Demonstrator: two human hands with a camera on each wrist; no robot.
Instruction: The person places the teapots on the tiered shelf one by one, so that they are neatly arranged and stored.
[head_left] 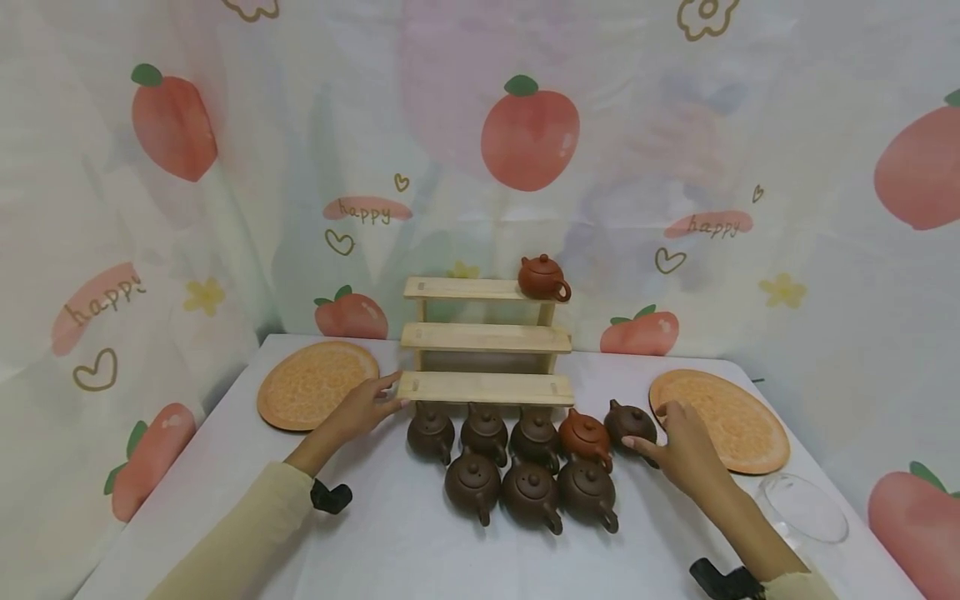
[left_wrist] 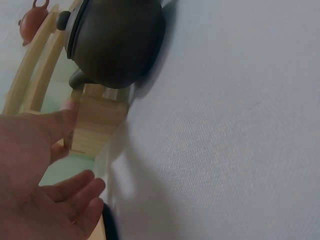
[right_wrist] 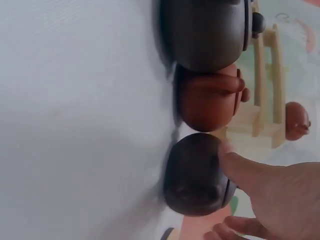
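A three-step wooden shelf point(head_left: 486, 337) stands at the middle back of the table, with one reddish teapot point(head_left: 543, 277) on the right end of its top step. Several dark brown teapots point(head_left: 473, 481) and one reddish teapot point(head_left: 584, 435) sit in two rows in front of it. My left hand point(head_left: 393, 393) has straight fingers that touch the left end of the lowest step point(left_wrist: 97, 117), next to a dark teapot point(left_wrist: 115, 40). My right hand point(head_left: 647, 427) rests its thumb point(right_wrist: 235, 167) on the rightmost dark teapot point(head_left: 632, 422) point(right_wrist: 192, 175), with the other fingers loose.
An orange round plate point(head_left: 317, 383) lies at the left of the shelf and another point(head_left: 723, 421) at the right, just behind my right hand. A clear glass dish point(head_left: 802, 508) sits near the right front edge. A printed fruit curtain hangs round the table.
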